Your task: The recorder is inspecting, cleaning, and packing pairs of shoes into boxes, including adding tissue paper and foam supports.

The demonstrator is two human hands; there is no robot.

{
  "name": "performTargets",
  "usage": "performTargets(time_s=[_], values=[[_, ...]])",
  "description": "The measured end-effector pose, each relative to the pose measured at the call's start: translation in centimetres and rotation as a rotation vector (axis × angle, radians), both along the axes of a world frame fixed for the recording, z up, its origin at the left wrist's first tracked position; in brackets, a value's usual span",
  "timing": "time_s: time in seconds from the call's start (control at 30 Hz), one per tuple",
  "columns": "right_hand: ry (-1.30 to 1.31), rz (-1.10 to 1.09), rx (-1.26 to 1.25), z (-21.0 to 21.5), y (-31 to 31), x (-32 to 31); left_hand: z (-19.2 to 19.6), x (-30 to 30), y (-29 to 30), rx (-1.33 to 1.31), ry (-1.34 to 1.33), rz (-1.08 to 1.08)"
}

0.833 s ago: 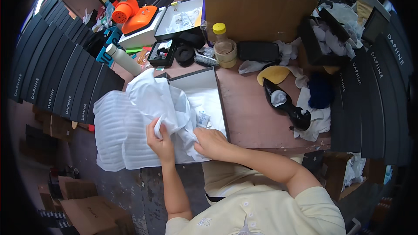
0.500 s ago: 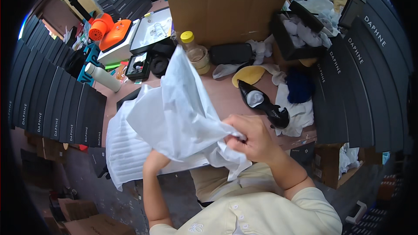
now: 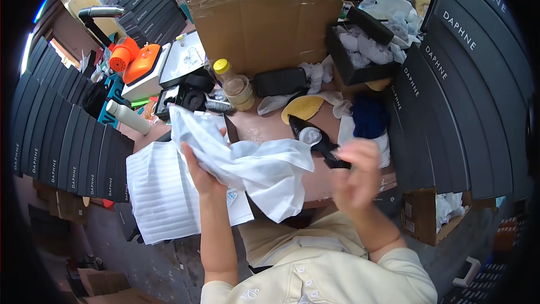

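Observation:
My left hand point(image 3: 203, 171) holds up a thin, crumpled white sheet point(image 3: 253, 166), of cloth or tissue, with its fingers partly behind the folds. Loose parts of the sheet hang to the right over the table's front edge. My right hand point(image 3: 358, 174), smeared by motion, is raised away from the sheet. Just behind it lies a black pointed shoe point(image 3: 324, 144) with a white wad point(image 3: 310, 135) in it; the hand seems in front of its end, and I cannot tell whether they touch. A stack of pleated white sheets point(image 3: 157, 191) lies left of my left forearm.
Dark shoeboxes stand in rows at the left point(image 3: 73, 141) and right point(image 3: 444, 107). A large cardboard box point(image 3: 264, 28) closes off the back. Nearby are a yellow-lidded jar point(image 3: 239, 93), a white bottle point(image 3: 128, 117), a yellow pad point(image 3: 301, 110), dark blue cloth point(image 3: 369, 117) and a wad-filled black box point(image 3: 365, 73).
My right hand has let go of the white sheet and moved right, toward the shoe. My left hand has risen with the sheet, which now droops lower and spreads right. The view has shifted slightly.

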State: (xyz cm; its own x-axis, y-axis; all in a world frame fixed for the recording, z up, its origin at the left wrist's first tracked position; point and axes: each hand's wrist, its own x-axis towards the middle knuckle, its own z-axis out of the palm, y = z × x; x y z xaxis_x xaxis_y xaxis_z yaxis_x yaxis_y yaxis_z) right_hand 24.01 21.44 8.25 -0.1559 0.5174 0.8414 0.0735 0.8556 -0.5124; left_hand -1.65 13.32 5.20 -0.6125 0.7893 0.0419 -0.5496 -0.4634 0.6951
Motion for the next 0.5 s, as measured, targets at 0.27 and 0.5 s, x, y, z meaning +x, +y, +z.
performTargets(time_s=[0.27,0.5], values=[[-0.378,0.024,-0.161,-2.4,-2.7,-1.5,-0.2,3.6,0.8,-0.116,-0.104,0.124],[-0.379,1.107,-0.496,-2.7,-1.2,2.3,-1.3,3.3,-0.9,-0.166,-0.131,0.144]])
